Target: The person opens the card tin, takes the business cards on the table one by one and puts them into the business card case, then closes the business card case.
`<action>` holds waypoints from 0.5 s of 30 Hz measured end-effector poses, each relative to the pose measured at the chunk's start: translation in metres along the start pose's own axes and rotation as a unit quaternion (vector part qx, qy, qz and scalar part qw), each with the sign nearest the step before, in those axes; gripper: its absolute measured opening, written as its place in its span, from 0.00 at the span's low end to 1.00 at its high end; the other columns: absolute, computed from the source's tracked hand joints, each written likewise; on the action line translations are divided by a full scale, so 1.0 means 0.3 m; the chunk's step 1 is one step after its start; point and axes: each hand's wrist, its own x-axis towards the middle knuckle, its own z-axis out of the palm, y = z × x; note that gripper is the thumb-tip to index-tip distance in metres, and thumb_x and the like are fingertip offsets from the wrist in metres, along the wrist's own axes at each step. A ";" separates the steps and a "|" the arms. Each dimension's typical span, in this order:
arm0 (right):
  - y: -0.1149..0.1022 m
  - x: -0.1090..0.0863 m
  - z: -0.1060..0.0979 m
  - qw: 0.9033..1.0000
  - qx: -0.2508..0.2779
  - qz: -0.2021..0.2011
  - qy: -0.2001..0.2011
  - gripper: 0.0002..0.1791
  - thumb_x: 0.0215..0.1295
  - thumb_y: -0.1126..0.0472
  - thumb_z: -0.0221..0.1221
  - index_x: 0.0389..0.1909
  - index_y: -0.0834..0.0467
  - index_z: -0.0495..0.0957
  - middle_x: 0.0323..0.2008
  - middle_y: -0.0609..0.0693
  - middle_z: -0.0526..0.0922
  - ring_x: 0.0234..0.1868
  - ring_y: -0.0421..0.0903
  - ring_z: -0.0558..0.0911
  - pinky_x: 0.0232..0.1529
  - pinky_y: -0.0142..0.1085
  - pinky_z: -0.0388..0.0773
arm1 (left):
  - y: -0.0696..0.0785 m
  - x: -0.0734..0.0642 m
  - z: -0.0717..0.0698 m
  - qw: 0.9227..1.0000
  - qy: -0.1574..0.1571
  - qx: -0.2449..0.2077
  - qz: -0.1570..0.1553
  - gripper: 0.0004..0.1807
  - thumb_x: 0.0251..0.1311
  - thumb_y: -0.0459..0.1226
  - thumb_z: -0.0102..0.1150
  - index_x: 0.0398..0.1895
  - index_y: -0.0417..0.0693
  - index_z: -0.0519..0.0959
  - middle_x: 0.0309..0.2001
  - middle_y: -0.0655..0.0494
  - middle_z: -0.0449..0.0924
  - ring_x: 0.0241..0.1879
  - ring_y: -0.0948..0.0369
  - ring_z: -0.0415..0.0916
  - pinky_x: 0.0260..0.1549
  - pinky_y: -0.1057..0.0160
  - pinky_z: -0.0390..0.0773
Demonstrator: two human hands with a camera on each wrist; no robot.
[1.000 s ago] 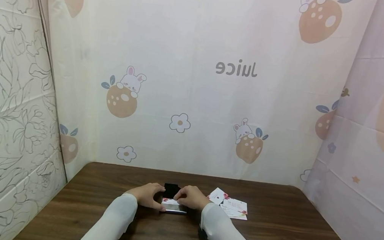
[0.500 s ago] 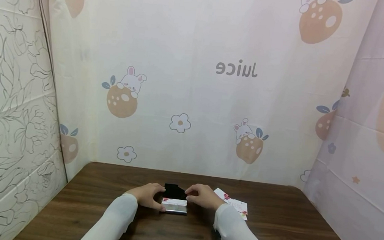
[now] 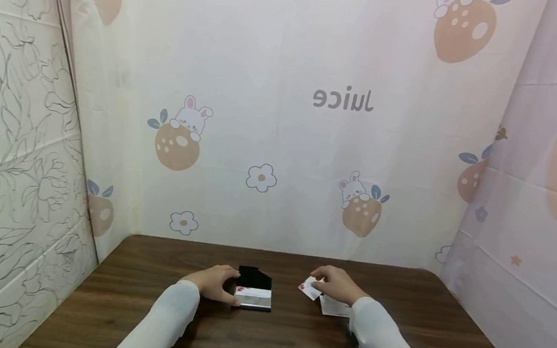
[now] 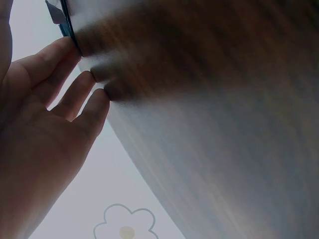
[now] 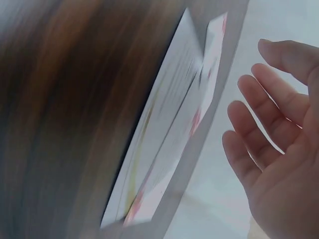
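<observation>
In the head view my left hand (image 3: pixel 211 282) holds the left side of an opened business card case (image 3: pixel 253 306), thumb at its front corner and fingers by its raised black lid (image 3: pixel 255 278). A white card with red flowers lies in the case. The left wrist view shows those fingertips at the case's dark edge (image 4: pixel 70 25), most of it out of frame. My right hand (image 3: pixel 340 284) is over loose business cards (image 3: pixel 309 288) to the right. In the right wrist view its fingers are loosely bent, with nothing between them, apart from the overlapping cards (image 5: pixel 164 119).
The brown wood-grain table (image 3: pixel 263 344) carries the case and the cards. Behind it hangs a pale printed curtain (image 3: pixel 271 140), and similar cloths stand along the left and right sides.
My right hand has left the case and moved right to above the loose cards, now covering part of them. The card stays in the case; my left hand has kept its place.
</observation>
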 end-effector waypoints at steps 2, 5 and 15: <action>0.035 -0.011 -0.015 1.000 -0.012 0.009 0.009 0.14 0.64 0.63 0.66 0.47 0.66 0.83 0.43 0.56 0.85 0.45 0.55 0.82 0.46 0.51 0.79 | -0.002 0.002 0.002 1.000 -0.001 0.001 -0.002 0.41 0.53 0.54 0.72 0.65 0.39 0.74 0.64 0.44 0.72 0.65 0.47 0.68 0.63 0.45 0.68; 0.085 -0.026 -0.030 0.999 -0.028 0.032 0.014 0.14 0.62 0.63 0.68 0.46 0.66 0.83 0.43 0.56 0.85 0.47 0.56 0.83 0.50 0.53 0.78 | -0.002 0.004 0.003 1.000 -0.004 0.002 -0.006 0.41 0.53 0.55 0.72 0.65 0.40 0.74 0.64 0.44 0.72 0.65 0.47 0.67 0.63 0.45 0.68; 0.194 -0.070 -0.057 0.995 -0.052 0.080 0.000 0.20 0.59 0.57 0.70 0.48 0.66 0.82 0.46 0.59 0.84 0.52 0.61 0.80 0.54 0.57 0.75 | 0.007 0.002 -0.003 1.000 -0.008 0.007 -0.018 0.42 0.53 0.56 0.72 0.65 0.41 0.74 0.65 0.45 0.72 0.66 0.48 0.67 0.63 0.45 0.68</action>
